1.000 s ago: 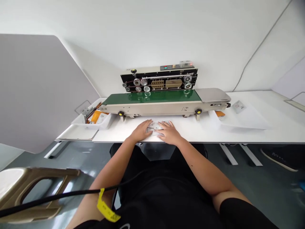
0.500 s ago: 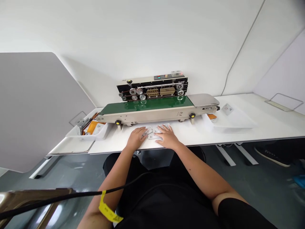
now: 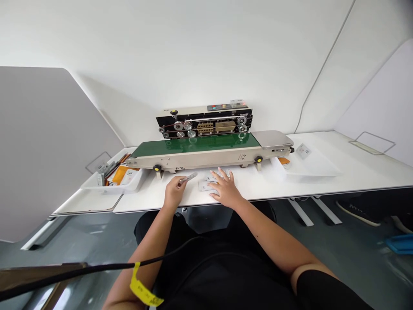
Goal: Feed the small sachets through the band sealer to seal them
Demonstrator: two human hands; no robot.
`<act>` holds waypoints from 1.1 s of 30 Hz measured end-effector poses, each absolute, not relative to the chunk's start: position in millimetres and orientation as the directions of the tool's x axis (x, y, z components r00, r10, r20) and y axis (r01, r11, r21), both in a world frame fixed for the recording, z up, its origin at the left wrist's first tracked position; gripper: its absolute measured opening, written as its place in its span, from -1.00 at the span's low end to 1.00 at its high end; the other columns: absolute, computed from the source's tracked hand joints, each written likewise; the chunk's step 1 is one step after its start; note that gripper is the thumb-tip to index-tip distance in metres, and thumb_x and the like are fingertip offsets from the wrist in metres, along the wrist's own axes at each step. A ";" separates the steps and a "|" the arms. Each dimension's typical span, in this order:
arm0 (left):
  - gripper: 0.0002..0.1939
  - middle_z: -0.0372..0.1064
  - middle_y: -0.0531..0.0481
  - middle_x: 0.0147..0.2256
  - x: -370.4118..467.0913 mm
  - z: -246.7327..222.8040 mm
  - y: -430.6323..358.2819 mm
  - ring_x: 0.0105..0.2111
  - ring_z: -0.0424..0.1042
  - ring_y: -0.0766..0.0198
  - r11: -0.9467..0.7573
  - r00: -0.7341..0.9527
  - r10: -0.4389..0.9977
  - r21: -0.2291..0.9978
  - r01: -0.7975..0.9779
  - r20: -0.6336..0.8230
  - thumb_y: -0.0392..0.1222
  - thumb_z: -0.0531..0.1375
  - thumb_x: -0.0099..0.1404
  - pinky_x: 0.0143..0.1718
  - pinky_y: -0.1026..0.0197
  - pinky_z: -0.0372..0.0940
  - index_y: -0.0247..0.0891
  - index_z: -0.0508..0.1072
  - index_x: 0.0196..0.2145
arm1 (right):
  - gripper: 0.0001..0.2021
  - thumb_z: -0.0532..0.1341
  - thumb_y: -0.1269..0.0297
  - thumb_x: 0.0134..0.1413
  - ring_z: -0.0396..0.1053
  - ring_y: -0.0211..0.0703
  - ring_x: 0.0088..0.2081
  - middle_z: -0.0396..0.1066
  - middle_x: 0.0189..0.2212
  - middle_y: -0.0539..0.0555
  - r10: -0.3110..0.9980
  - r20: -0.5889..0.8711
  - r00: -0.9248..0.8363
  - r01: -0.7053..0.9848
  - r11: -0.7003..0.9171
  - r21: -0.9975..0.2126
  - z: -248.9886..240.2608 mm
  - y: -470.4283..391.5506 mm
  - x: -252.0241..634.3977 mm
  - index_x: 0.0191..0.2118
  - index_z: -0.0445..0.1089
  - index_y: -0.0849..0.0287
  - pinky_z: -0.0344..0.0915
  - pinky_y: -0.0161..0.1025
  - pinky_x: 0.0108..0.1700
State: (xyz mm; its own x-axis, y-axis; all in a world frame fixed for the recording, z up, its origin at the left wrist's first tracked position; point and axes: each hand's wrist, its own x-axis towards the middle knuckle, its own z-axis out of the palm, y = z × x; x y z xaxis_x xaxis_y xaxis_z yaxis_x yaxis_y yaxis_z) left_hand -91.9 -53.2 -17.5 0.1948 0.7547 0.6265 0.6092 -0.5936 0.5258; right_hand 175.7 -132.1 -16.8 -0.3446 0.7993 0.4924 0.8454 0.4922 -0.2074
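My left hand (image 3: 174,191) pinches a small silvery packet (image 3: 189,177) by its near end, tilted just off the tabletop. Two more flat, printed packets, a nearer one (image 3: 204,186) and a farther one (image 3: 210,177), lie on the white table (image 3: 190,196) in front of me. My right hand (image 3: 226,189) rests over them with its fingers spread, covering part of both. Behind the hands stands a band sealing machine (image 3: 204,122) with a green conveyor belt (image 3: 193,145).
At left, a white bin (image 3: 111,187) holds orange and silvery packets. A second translucent bin (image 3: 306,175) on the right contains a few. A black cable with a yellow tag (image 3: 143,288) crosses in front of me. Someone's shoe (image 3: 358,212) shows beneath the table.
My left hand has drawn away leftward from the packets, lifting one of them. My right hand stays over the others, its fingers a little more spread. The view has shifted slightly.
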 end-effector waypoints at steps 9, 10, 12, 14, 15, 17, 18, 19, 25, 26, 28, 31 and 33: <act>-0.73 0.52 -0.06 0.01 -84.9 -15.8 -81.8 0.01 0.52 0.17 -0.846 0.412 0.523 0.397 0.354 0.746 -0.29 0.15 0.42 0.06 0.04 0.45 -0.09 0.58 -0.03 | -0.48 0.17 0.04 0.26 0.41 -0.07 -0.09 0.41 0.07 0.17 0.928 0.363 -0.084 0.456 0.360 -0.814 9.7 -131.2 165.9 0.27 0.26 0.06 0.39 -0.06 -0.02; -0.72 0.51 -0.06 0.02 -83.0 -16.6 -83.7 0.01 0.52 0.17 -0.862 0.439 0.499 0.375 0.341 0.747 -0.29 0.15 0.42 0.06 0.04 0.46 -0.07 0.57 -0.01 | -0.49 0.20 0.04 0.24 0.43 -0.11 -0.18 0.45 0.02 0.15 0.953 0.267 -0.142 0.421 0.303 -0.855 11.8 -128.9 163.2 0.25 0.29 0.05 0.41 -0.12 -0.11; -0.69 0.48 -0.06 0.06 -79.9 -17.6 -84.6 0.04 0.50 0.17 -0.883 0.483 0.464 0.343 0.320 0.743 -0.30 0.14 0.43 0.07 0.05 0.45 -0.04 0.55 0.02 | -0.55 0.25 0.07 0.20 0.41 -0.20 -0.34 0.50 -0.12 0.09 0.963 0.112 -0.245 0.377 0.201 -0.904 14.6 -124.7 158.7 0.17 0.38 0.04 0.40 -0.22 -0.28; -0.67 0.41 -0.08 0.14 -77.7 -17.5 -82.6 0.11 0.45 0.15 -0.887 0.516 0.456 0.328 0.324 0.725 -0.28 0.13 0.44 0.11 0.03 0.43 -0.04 0.50 0.09 | -0.61 0.27 0.14 0.17 0.35 -0.27 -0.47 0.52 -0.24 0.04 0.951 0.019 -0.307 0.351 0.132 -0.927 18.9 -119.8 159.2 0.12 0.42 0.03 0.32 -0.30 -0.43; -0.65 0.35 -0.11 0.19 -76.6 -17.1 -81.2 0.15 0.40 0.11 -0.880 0.524 0.468 0.324 0.346 0.711 -0.25 0.15 0.43 0.14 0.00 0.40 -0.05 0.46 0.13 | -0.62 0.27 0.19 0.16 0.33 -0.29 -0.51 0.52 -0.28 0.02 0.949 0.001 -0.314 0.343 0.115 -0.932 22.9 -116.3 163.1 0.10 0.43 0.03 0.29 -0.33 -0.47; -0.54 0.23 -0.16 0.26 -74.4 -16.0 -78.7 0.24 0.28 0.03 -0.845 0.520 0.521 0.325 0.425 0.677 -0.17 0.20 0.40 0.22 -0.10 0.32 -0.07 0.34 0.23 | -0.64 0.29 0.28 0.11 0.33 -0.31 -0.51 0.52 -0.28 0.02 0.959 0.025 -0.281 0.324 0.120 -0.938 36.7 -106.0 180.7 0.06 0.45 0.05 0.27 -0.36 -0.49; -0.47 0.19 -0.17 0.29 -73.2 -15.5 -77.9 0.28 0.23 0.00 -0.819 0.507 0.557 0.333 0.467 0.658 -0.14 0.23 0.38 0.25 -0.14 0.27 -0.06 0.28 0.27 | -0.64 0.30 0.30 0.09 0.34 -0.30 -0.49 0.52 -0.26 0.03 0.972 0.070 -0.224 0.301 0.137 -0.944 46.6 -98.7 194.6 0.05 0.45 0.07 0.26 -0.37 -0.49; -0.42 0.15 -0.17 0.30 -72.0 -15.2 -77.5 0.30 0.18 -0.02 -0.792 0.492 0.592 0.348 0.502 0.639 -0.11 0.24 0.37 0.27 -0.16 0.24 -0.05 0.24 0.30 | -0.63 0.30 0.31 0.08 0.35 -0.30 -0.47 0.51 -0.23 0.04 0.981 0.131 -0.140 0.265 0.165 -0.950 58.0 -89.9 211.4 0.04 0.45 0.08 0.27 -0.38 -0.48; -0.44 0.09 -0.13 0.33 -68.0 -15.8 -79.5 0.33 0.10 -0.01 -0.699 0.449 0.705 0.432 0.570 0.549 -0.08 0.21 0.38 0.27 -0.17 0.23 -0.01 0.20 0.29 | -0.78 0.16 0.35 0.15 0.12 -0.43 -0.63 0.35 -0.48 -0.05 0.662 0.307 0.684 0.031 0.393 -0.919 125.0 -21.8 320.7 -0.07 0.37 0.18 0.04 -0.48 -0.62; -0.45 0.10 -0.13 0.32 -67.9 -15.8 -79.7 0.33 0.11 -0.02 -0.698 0.450 0.706 0.428 0.575 0.547 -0.08 0.21 0.38 0.29 -0.18 0.20 -0.01 0.21 0.28 | -0.82 0.15 0.36 0.13 0.08 -0.43 -0.66 0.29 -0.54 -0.08 0.635 0.263 0.726 0.004 0.378 -0.926 131.0 -11.6 332.2 -0.13 0.37 0.19 0.00 -0.47 -0.65; -0.48 0.12 -0.13 0.31 -67.9 -15.7 -79.7 0.32 0.11 -0.01 -0.700 0.451 0.702 0.420 0.577 0.551 -0.09 0.21 0.38 0.31 -0.20 0.15 -0.03 0.24 0.26 | -0.93 0.15 0.40 0.09 0.04 -0.43 -0.69 0.22 -0.61 -0.11 0.640 0.172 0.749 -0.044 0.307 -0.951 137.7 5.9 345.9 -0.27 0.33 0.20 -0.06 -0.46 -0.69; -0.52 0.13 -0.13 0.30 -68.2 -15.1 -79.5 0.32 0.12 0.02 -0.699 0.452 0.704 0.422 0.578 0.548 -0.09 0.20 0.39 0.33 -0.17 0.14 -0.04 0.27 0.23 | -0.91 0.20 0.42 0.07 0.05 -0.43 -0.71 0.18 -0.66 -0.12 0.692 0.037 0.721 -0.110 0.166 -0.980 139.3 26.0 349.0 -0.38 0.24 0.17 -0.10 -0.46 -0.70; -0.54 0.13 -0.12 0.30 -68.4 -14.8 -79.6 0.32 0.12 0.03 -0.696 0.456 0.707 0.422 0.580 0.540 -0.09 0.19 0.39 0.33 -0.14 0.15 -0.04 0.28 0.22 | -0.85 0.22 0.40 0.10 0.06 -0.44 -0.71 0.17 -0.67 -0.12 0.723 -0.047 0.690 -0.153 0.083 -0.985 138.3 35.1 346.6 -0.40 0.20 0.16 -0.10 -0.46 -0.69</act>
